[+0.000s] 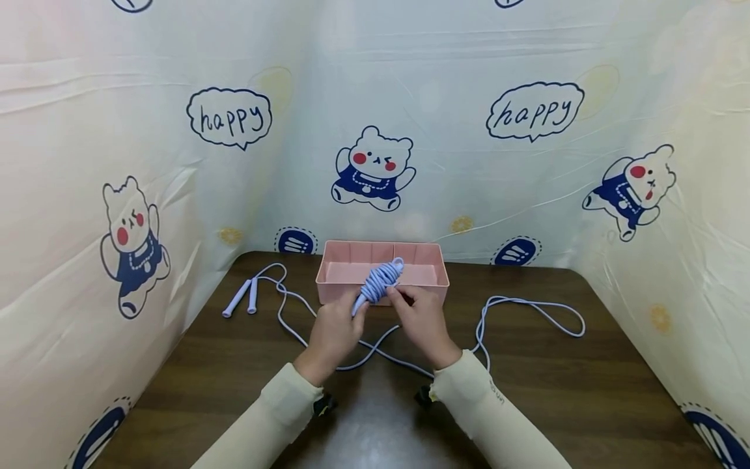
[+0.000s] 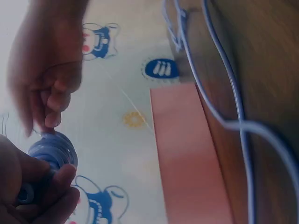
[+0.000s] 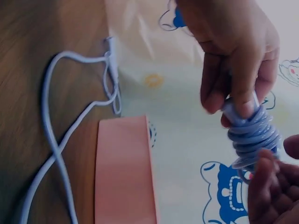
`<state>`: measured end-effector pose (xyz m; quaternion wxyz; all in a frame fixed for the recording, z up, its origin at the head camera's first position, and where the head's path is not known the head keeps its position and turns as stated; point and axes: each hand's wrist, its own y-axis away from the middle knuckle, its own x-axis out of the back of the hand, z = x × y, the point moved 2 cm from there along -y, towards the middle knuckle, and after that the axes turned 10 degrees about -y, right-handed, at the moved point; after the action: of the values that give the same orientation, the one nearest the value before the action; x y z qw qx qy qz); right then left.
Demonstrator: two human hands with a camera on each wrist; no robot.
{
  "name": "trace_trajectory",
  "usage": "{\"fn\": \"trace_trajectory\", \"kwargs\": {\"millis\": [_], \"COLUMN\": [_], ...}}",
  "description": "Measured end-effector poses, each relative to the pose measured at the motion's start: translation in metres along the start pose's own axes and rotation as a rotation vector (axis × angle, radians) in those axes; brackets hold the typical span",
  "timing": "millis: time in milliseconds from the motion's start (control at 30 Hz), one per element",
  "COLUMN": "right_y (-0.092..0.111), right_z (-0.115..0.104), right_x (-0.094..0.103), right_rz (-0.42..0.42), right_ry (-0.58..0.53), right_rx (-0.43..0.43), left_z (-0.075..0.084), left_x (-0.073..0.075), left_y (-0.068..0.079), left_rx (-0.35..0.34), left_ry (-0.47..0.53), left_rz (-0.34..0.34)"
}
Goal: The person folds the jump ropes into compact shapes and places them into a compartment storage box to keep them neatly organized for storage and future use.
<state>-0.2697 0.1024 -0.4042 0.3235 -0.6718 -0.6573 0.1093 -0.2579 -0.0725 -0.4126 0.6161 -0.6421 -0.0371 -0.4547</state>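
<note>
A light-blue jump rope (image 1: 379,281), wound into a tight bundle, is held up in front of the pink box. My left hand (image 1: 336,329) grips its narrow lower end, thumb along the near side; in the right wrist view the left fingers (image 3: 243,100) pinch it just beside the coils. My right hand (image 1: 423,319) pinches at the right side of the bundle with thumb and forefinger. In the left wrist view the right fingertips (image 2: 52,116) meet the far end of the wound coils (image 2: 56,149). A small loop sticks out at the top of the bundle.
The pink box (image 1: 351,293) stands at the back of the dark wooden table (image 1: 556,391). More light-blue cord (image 1: 293,296) lies to the left, with two handles (image 1: 237,298) at its end. Loose cord crosses below the hands, and a looped length (image 1: 530,303) lies right.
</note>
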Motion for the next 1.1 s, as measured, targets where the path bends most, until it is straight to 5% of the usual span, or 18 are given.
{"fn": "trace_trajectory", "kwargs": {"millis": [200,333,733,933,1100], "right_y": [-0.008,-0.011,-0.014,-0.016,-0.017], "right_z": [0.003,0.009,0.014,0.014,0.017], "right_x": [-0.005,-0.012,-0.018,-0.013,-0.007], "right_rz": [-0.049,-0.051,0.018,0.057,0.093], "right_ry": [-0.372,-0.532,-0.659,-0.649,-0.605], "right_rx": [-0.422,-0.572,-0.555,-0.493,-0.432], "left_z": [0.003,0.006,0.012,0.011,0.005], "left_x": [-0.002,-0.002,-0.001,-0.003,-0.004], "left_y": [0.002,0.004,0.007,0.005,0.005], "left_rx": [-0.265,-0.372,-0.368,-0.346,-0.351], "left_ry": [-0.303,-0.401,-0.352,-0.326,-0.293], "left_rz": [0.155,0.195,0.173,0.168,0.097]}}
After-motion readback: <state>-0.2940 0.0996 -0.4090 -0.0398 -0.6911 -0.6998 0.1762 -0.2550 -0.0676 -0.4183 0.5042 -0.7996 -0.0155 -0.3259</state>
